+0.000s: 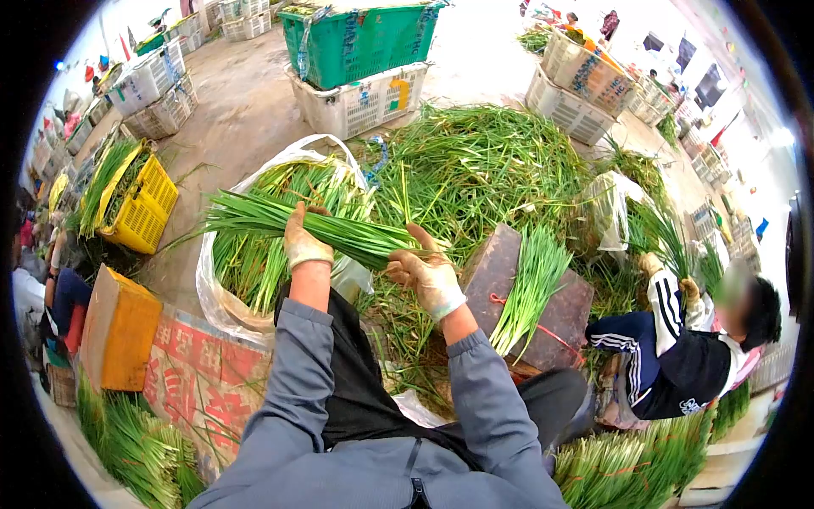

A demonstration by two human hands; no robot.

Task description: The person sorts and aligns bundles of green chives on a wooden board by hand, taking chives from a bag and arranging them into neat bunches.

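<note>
My left hand (306, 240), in a pale stained glove, is wrapped round a bunch of long green stalks (356, 238) held level above my lap. At the right end of that bunch, my right hand (428, 273), gloved too, has its fingers apart, with the thumb and fingertips close to the stalk ends. Below and left of the bunch stands a white plastic sack (206, 284) full of stalks. Another bunch (534, 288) lies on a dark board (578, 307) at my right knee, with a red tie beside it.
A large heap of loose stalks (492, 161) lies ahead. Behind it stand a green crate (360, 47) on a white crate (356, 106). A yellow crate (148, 204) is at left. On the right sits a person (670, 339) handling stalks. Tied bunches (636, 462) lie at lower right.
</note>
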